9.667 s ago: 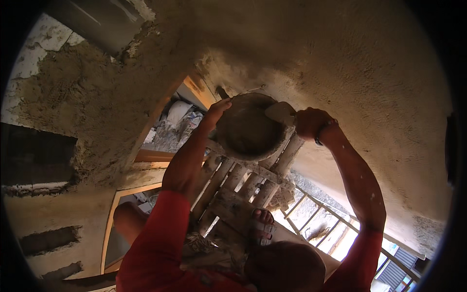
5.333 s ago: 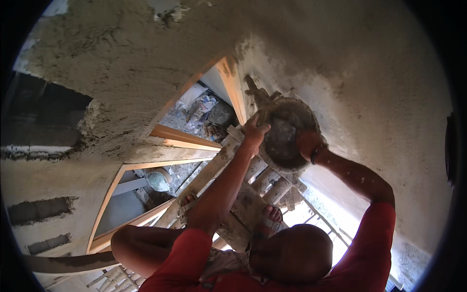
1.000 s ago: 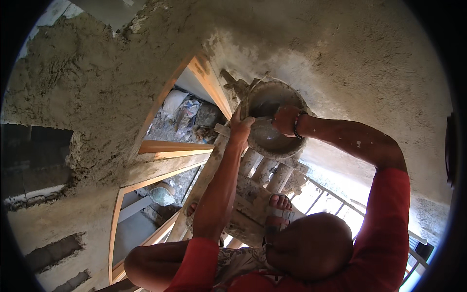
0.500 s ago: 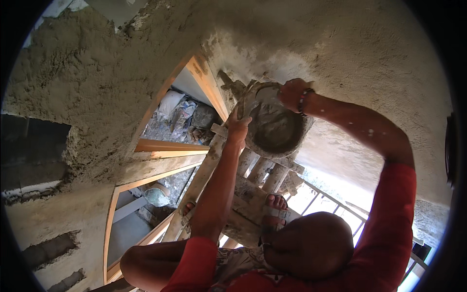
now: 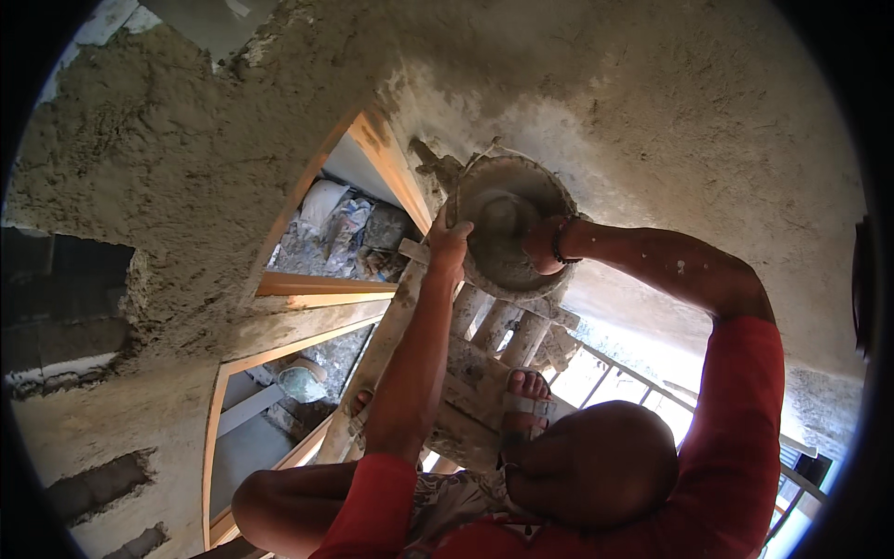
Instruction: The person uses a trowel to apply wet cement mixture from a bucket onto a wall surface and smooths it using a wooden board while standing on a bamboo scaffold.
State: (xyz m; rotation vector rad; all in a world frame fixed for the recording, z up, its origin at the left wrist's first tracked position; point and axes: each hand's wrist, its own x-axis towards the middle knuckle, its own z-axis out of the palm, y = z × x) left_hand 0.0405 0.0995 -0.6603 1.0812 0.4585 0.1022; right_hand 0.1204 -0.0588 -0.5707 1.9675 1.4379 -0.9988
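Observation:
A round bucket [image 5: 556, 174] crusted with mortar stands tipped against the plastered wall, on rough wooden planks. Wet grey mortar [image 5: 494, 210] lies inside it. My left hand [image 5: 450, 247] is closed on the bucket's left rim, its thumb over the edge. Reaching in over the right side, my right hand [image 5: 545, 246] is curled up inside the bucket, close to the mortar. Whatever its fingers hold, if anything, is hidden. A mortar-caked piece [image 5: 434, 164], of a kind I cannot make out, sticks out beside the bucket's upper left.
My sandalled feet rest on a platform of mortar-stained planks [image 5: 466, 373]. Orange-brown wooden frames [image 5: 384, 154] surround openings at the left, with bags [image 5: 346, 224] and a pale green container [image 5: 303, 380] below. Beyond the platform at the right runs a metal railing [image 5: 601, 384].
My right hand has moved from the bucket's upper right rim down and left into the bucket. The bucket has tilted and shifted slightly left. My left hand keeps its hold on the rim.

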